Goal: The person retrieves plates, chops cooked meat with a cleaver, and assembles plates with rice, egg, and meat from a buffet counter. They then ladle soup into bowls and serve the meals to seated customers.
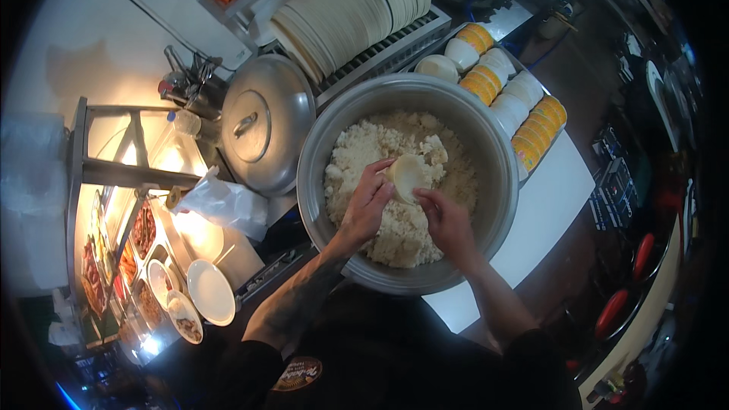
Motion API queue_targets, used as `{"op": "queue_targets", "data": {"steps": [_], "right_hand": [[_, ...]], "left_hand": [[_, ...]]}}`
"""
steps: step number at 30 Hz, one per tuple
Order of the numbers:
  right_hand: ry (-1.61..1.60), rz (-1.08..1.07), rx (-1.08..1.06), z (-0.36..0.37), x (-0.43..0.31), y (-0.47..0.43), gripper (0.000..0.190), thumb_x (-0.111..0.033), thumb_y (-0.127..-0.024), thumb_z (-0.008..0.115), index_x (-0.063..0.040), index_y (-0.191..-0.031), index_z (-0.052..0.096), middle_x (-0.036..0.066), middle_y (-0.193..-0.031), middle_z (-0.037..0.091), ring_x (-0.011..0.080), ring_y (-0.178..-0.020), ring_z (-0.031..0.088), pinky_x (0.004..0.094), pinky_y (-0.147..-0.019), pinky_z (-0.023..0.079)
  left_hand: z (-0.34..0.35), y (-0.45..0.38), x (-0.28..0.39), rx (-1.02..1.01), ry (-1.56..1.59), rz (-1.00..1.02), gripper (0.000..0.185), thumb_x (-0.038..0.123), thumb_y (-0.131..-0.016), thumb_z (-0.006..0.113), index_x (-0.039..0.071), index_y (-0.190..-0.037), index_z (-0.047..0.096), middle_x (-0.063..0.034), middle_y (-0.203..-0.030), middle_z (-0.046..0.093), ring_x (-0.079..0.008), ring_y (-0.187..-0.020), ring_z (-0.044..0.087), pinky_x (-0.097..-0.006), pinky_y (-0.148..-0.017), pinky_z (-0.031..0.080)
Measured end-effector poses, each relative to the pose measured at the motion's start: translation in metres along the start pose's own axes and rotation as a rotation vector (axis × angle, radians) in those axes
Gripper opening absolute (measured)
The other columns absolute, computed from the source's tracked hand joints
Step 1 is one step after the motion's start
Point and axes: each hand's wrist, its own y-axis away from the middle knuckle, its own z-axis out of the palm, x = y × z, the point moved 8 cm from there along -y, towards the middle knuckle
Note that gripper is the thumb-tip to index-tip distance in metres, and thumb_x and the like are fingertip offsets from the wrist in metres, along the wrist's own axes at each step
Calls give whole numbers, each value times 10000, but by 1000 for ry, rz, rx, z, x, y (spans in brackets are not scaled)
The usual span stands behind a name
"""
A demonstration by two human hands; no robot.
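A large metal pot (pixel 507 205) stands in front of me, holding a mound of cooked white rice (pixel 398 245). Over the rice, my left hand (pixel 366 205) grips a small pale bowl (pixel 408 177) by its side, tilted so the inside faces up toward me. Fingers of my right hand (pixel 447 228) pinch the near right rim of that bowl. Its interior looks bare, though a little rice could be lost in the blur. A raised clump of rice (pixel 434 154) sits just beyond the bowl.
A domed metal lid (pixel 267 125) leans left of the pot. Behind it, stacked plates (pixel 353 11) fill a rack. Nested small bowls (pixel 529 119) lie in a tray at right. At left are a lit food display (pixel 136 176), a plastic bag (pixel 228 202) and white plates (pixel 211 292).
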Motion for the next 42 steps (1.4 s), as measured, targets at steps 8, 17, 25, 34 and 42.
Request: {"op": "queue_targets", "data": {"steps": [8, 17, 25, 34, 42], "right_hand": [[452, 122, -22, -23, 49, -6, 230, -196, -951, 556, -93, -1099, 700, 189, -1007, 700, 389, -927, 672, 445, -800, 532], [792, 12, 41, -32, 104, -17, 435, -202, -915, 604, -96, -1336, 573, 197, -1196, 636, 338, -1103, 616, 436, -948, 490], [560, -151, -25, -15, 73, -10, 446, -128, -943, 594, -76, -1381, 529, 185, -1289, 605, 316, -1126, 612, 396, -950, 487], [635, -39, -104, 26, -5, 34, 424, -150, -951, 589, -115, -1370, 540, 167, -1212, 639, 277, -1034, 634, 390, -909, 496], [586, 35, -100, 12, 10, 43, 439, -116, -895, 626, -100, -1331, 570, 152, -1219, 640, 302, -1049, 626, 416, -922, 486]], "left_hand": [[0, 26, -32, 112, 327, -258, 332, 191, -1033, 443, -32, -1263, 527, -119, -1449, 395, -213, -1246, 487, -366, -1030, 441], [-130, 117, 54, 255, 799, 173, 443, 192, -976, 518, 4, -1376, 500, -105, -1332, 569, -213, -1157, 595, -402, -982, 492], [-342, 383, 24, 994, 337, 231, 333, 148, -944, 553, -60, -1198, 604, -137, -1372, 544, -223, -1125, 610, -381, -952, 516], [-401, 459, 9, 871, -1648, -257, 173, 120, -808, 585, 34, -853, 728, -109, -1302, 588, -389, -1257, 474, -481, -988, 440], [-378, 428, 25, 811, -1830, -238, 294, 176, -893, 519, -22, -1049, 668, -200, -1390, 482, -462, -1330, 354, -575, -1120, 275]]}}
